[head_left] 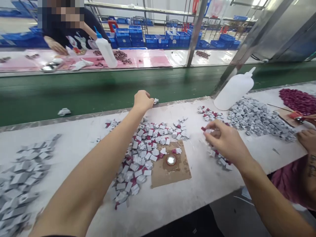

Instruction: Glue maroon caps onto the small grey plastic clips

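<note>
Thumb and forefinger of the right hand [223,140] are pinched on a small maroon-and-white piece [203,129], held above the table [172,200] at the left edge of a scattered group of similar pieces. The left hand [143,99] reaches forward to the far edge of the table, beside the green belt [118,84]. Its fingers bend down at a pale piece [156,101], just at their tips; whether they grip it or only touch it, I cannot tell. Another pale piece [64,112] lies on the belt, farther left.

Between the two arms spreads a heap of grey and maroon pieces [140,148], reaching onto a brown cardboard square [158,179]. On that square, a round shiny disc [171,160] sits in a wet stain. Grey pieces [22,177] lie at the far left. To the right, a white bottle [234,90] leans beside a grey pile [256,115].
</note>
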### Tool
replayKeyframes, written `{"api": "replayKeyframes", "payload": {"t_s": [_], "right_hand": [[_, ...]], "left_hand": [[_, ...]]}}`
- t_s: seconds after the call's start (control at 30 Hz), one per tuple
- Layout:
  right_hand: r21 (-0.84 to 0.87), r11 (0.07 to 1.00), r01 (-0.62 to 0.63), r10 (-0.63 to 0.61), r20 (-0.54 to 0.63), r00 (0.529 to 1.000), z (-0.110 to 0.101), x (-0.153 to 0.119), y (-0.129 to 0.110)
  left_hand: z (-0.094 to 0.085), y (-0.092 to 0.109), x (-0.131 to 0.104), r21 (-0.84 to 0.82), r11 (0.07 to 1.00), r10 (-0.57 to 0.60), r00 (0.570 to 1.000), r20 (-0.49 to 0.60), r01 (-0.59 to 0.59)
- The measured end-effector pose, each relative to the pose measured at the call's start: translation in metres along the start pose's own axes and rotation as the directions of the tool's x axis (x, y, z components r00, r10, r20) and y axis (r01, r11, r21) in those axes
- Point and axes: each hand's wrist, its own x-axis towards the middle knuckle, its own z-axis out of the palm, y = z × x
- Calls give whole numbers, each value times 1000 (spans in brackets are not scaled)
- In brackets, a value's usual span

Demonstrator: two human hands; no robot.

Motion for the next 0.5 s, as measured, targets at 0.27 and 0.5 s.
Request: {"api": "replayKeyframes", "payload": {"t_s": [0.27, 0.5], "right_hand": [[145, 962, 231, -239, 36, 970, 41, -79, -3], [131, 982, 136, -124, -100, 987, 59, -82, 11]], "left_hand": [[-75, -3, -158, 97, 994, -44, 999, -27, 46], [-101, -24, -209, 247, 959, -124, 990, -71, 138]]}}
